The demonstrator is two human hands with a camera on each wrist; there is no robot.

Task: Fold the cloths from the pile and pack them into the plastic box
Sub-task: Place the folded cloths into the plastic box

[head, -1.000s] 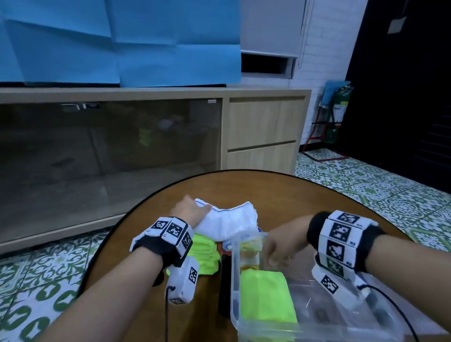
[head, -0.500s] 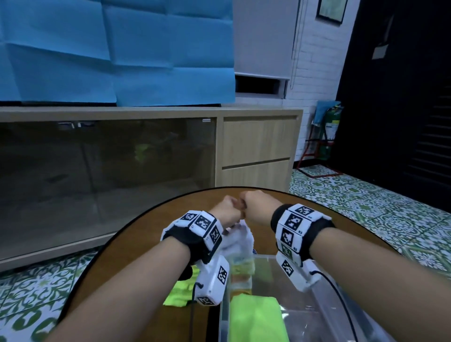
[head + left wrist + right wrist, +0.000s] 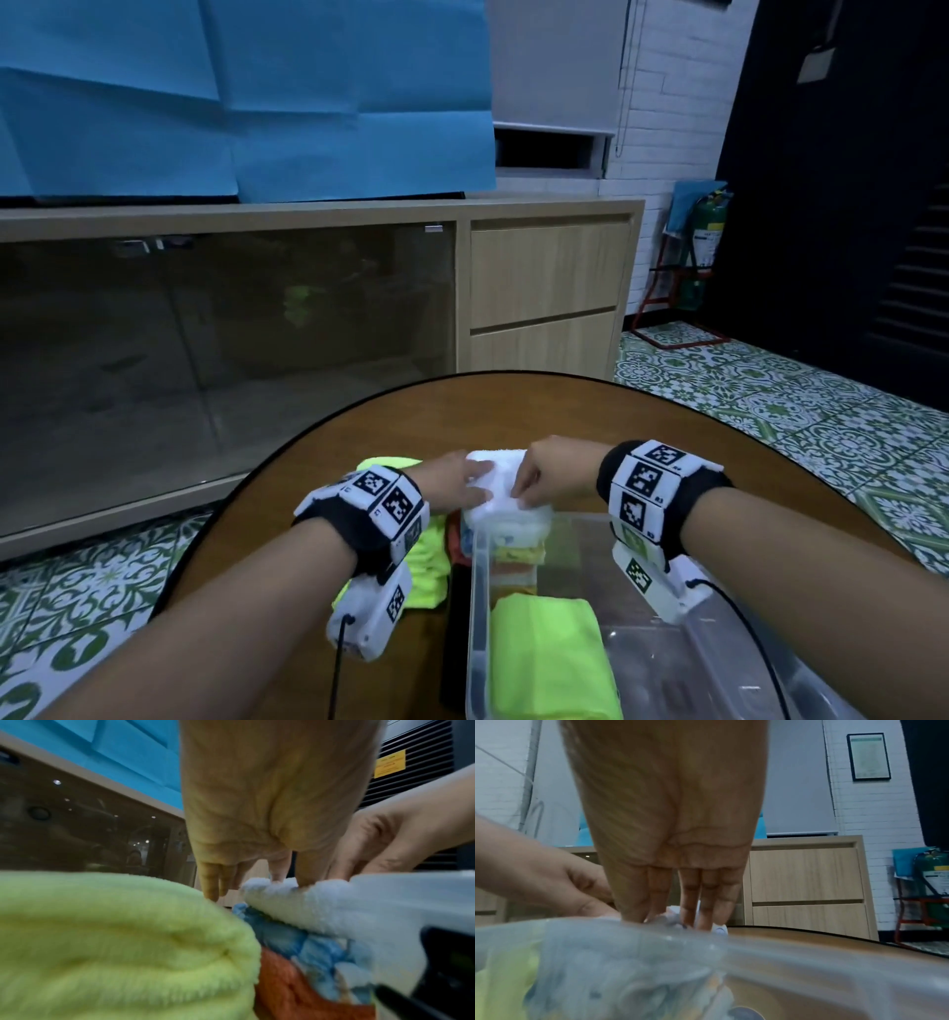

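A folded white cloth (image 3: 500,488) lies on top of the pile, just past the far left corner of the clear plastic box (image 3: 475,591). My left hand (image 3: 475,483) presses on its left side with fingers spread and fairly straight. My right hand (image 3: 521,496) pinches its right edge with fingertips pointing down. The left wrist view shows the left fingers (image 3: 280,874) sunk into the white cloth (image 3: 321,906), above a blue cloth (image 3: 295,939) and an orange cloth (image 3: 287,983). A folded green cloth (image 3: 549,652) lies inside the box.
Green cloths (image 3: 423,560) are stacked left of the box on the round wooden table (image 3: 513,411). A dark flat object (image 3: 454,642) lies along the box's left wall. Beyond the table stand a glass-fronted cabinet (image 3: 231,334) and a tiled floor.
Both hands held the white cloth raised together over the pile half a second ago. They have now come down and moved apart, and the cloth lies folded on the pile.
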